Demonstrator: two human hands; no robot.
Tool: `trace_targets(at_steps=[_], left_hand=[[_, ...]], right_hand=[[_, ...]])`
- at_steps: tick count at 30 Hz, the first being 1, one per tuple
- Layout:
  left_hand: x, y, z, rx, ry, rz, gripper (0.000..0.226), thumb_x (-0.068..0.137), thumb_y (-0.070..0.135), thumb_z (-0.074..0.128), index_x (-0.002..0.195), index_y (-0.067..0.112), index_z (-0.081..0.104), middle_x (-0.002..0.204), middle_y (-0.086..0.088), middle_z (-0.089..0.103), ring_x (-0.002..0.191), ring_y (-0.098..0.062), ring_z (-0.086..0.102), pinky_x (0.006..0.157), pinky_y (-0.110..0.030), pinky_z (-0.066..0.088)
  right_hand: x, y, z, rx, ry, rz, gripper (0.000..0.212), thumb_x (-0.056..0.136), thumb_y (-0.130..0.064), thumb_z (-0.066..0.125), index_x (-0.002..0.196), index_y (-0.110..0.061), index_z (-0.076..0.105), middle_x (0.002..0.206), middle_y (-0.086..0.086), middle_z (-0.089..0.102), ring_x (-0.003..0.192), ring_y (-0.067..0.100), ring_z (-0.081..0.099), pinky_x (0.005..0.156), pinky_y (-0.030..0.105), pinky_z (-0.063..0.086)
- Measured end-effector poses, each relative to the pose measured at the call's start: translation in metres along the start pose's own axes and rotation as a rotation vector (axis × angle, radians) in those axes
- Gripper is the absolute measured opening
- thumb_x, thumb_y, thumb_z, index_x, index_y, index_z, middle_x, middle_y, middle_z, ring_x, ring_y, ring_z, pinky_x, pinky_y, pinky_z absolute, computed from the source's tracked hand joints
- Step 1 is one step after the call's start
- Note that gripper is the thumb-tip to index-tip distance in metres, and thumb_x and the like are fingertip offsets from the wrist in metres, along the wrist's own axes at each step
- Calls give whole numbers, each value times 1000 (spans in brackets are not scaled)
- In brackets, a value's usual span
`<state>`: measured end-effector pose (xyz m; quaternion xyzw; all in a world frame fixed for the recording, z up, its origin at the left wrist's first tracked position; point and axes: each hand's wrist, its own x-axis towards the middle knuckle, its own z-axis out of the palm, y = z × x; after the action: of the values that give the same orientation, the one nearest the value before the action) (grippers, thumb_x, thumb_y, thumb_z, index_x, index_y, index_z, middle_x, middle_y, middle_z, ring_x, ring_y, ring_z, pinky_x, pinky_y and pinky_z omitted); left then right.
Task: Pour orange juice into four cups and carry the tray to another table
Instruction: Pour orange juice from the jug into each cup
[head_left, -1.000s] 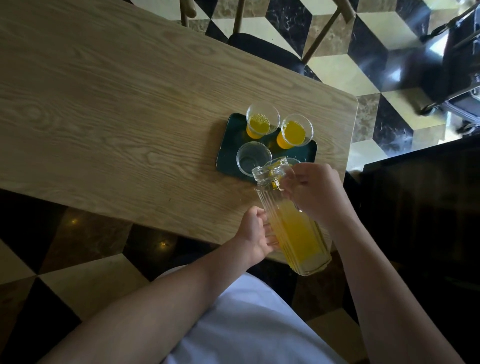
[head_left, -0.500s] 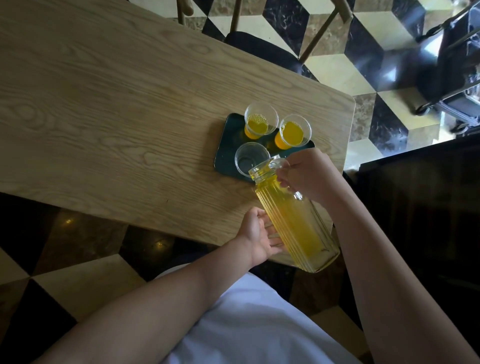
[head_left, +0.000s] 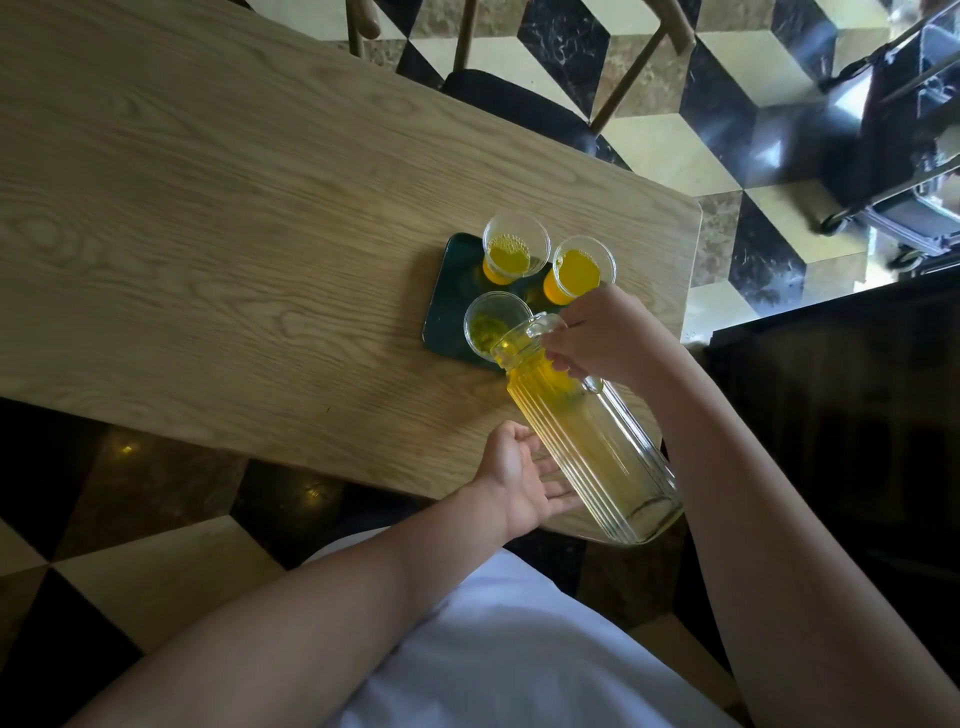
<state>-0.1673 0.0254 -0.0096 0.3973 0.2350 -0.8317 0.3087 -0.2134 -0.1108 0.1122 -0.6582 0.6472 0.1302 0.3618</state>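
A dark green tray (head_left: 444, 312) lies near the right end of the wooden table (head_left: 218, 218). Two clear cups with orange juice stand at its far side, one on the left (head_left: 514, 249) and one on the right (head_left: 582, 270). A third cup (head_left: 491, 322) at the near left has a little juice in it. A ribbed glass pitcher (head_left: 587, 431) is tipped steeply, its spout over that cup. My right hand (head_left: 608, 332) grips the pitcher's handle near the neck. My left hand (head_left: 524, 478) supports the pitcher's lower body, fingers spread under it. The fourth cup is hidden behind the pitcher and hand.
A wooden chair with a dark seat (head_left: 519, 104) stands beyond the table's far edge. A wheeled black cart (head_left: 904, 156) is at the upper right on the checkered floor. A dark counter (head_left: 831, 415) runs along the right side.
The pitcher has tipped further, its base lifted toward me and its spout lowered over the near-left cup. Juice has started to enter that cup. My left hand has opened under the pitcher.
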Motion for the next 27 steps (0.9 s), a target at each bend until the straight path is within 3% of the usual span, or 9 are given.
trace_targets(at_steps=[5, 10, 15, 20, 24, 27], left_hand=[[1, 0, 1, -19, 20, -17, 58, 94, 31, 35, 148, 15, 47, 141, -20, 55, 127, -47, 53, 111, -63, 38], [-6, 1, 5, -24, 5, -22, 52, 99, 32, 30, 140, 10, 54, 133, -21, 59, 117, -45, 57, 102, -61, 41], [-9, 0, 9, -29, -4, -37, 51, 98, 32, 30, 135, 10, 58, 133, -22, 59, 116, -47, 58, 99, -62, 43], [-10, 1, 11, -27, -4, -42, 55, 98, 34, 29, 143, 12, 53, 144, -23, 55, 127, -48, 54, 99, -61, 42], [-13, 4, 14, -27, -5, -37, 57, 97, 36, 30, 143, 12, 54, 140, -24, 59, 122, -47, 58, 82, -59, 50], [-16, 4, 18, -28, -5, -26, 57, 97, 37, 30, 141, 11, 55, 134, -25, 64, 122, -46, 61, 82, -57, 52]], right_hand=[[2, -3, -1, 5, -22, 13, 24, 92, -16, 60, 82, -2, 77, 82, 13, 80, 80, 30, 78, 79, 38, 63], [10, -4, -1, -19, -45, 33, 23, 91, -15, 61, 79, -1, 76, 83, 14, 80, 69, 27, 74, 76, 37, 62], [21, -7, -3, -112, -96, 63, 24, 92, -16, 58, 80, -5, 76, 84, 9, 81, 60, 17, 68, 47, 19, 47], [28, -11, -7, -77, -112, 73, 24, 93, -15, 59, 81, -3, 76, 78, 8, 79, 62, 21, 70, 65, 28, 58], [42, -13, -7, -183, -165, 64, 32, 97, -20, 57, 70, -10, 71, 61, 0, 74, 50, 12, 68, 56, 23, 54], [44, -21, -10, -237, -180, 60, 32, 96, -22, 57, 70, -10, 74, 74, 9, 80, 52, 14, 70, 59, 27, 59]])
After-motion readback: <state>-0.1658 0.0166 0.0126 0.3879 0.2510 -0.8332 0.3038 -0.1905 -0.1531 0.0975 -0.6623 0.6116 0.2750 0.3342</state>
